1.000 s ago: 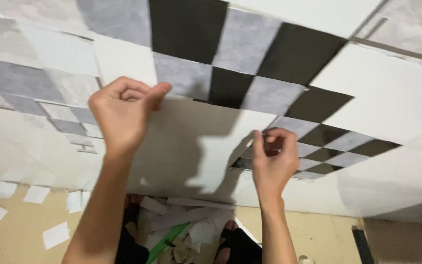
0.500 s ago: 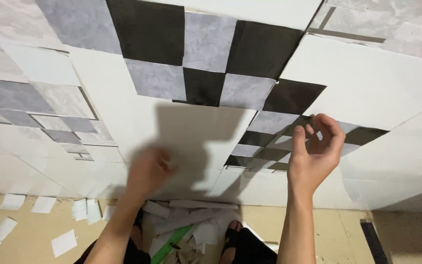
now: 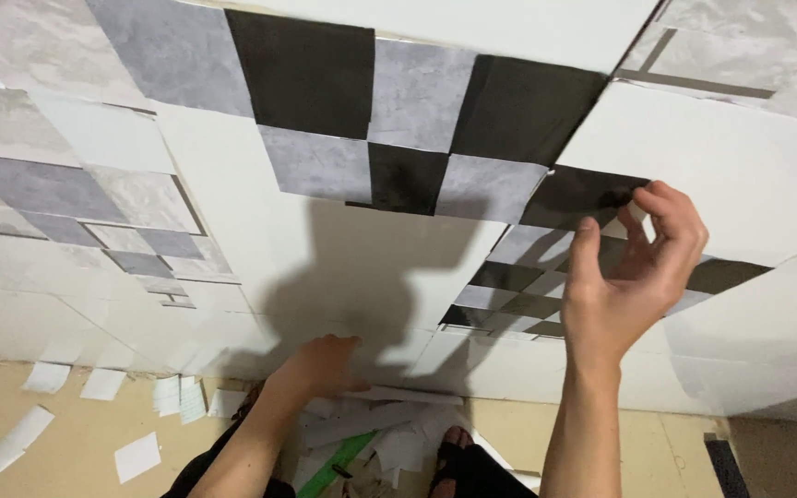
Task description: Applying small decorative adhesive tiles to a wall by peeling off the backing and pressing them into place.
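Observation:
A white wall carries a checker pattern of square stick-on tiles, black and mottled grey. My right hand is raised against the wall. Its fingers are curled and apart at the edge of a black tile, where a white panel meets it, and it holds nothing. My left hand is down low at the foot of the wall, just above a heap of white paper sheets on the floor. It looks empty.
More grey tiles cover the wall at the left. Loose white paper pieces lie on the tan floor. A green strip and my dark-clad legs are beside the paper heap.
My left hand has dropped from the wall, at tile height, to the paper heap at the floor. My right hand has moved up and right to the black tile's edge and spread its fingers.

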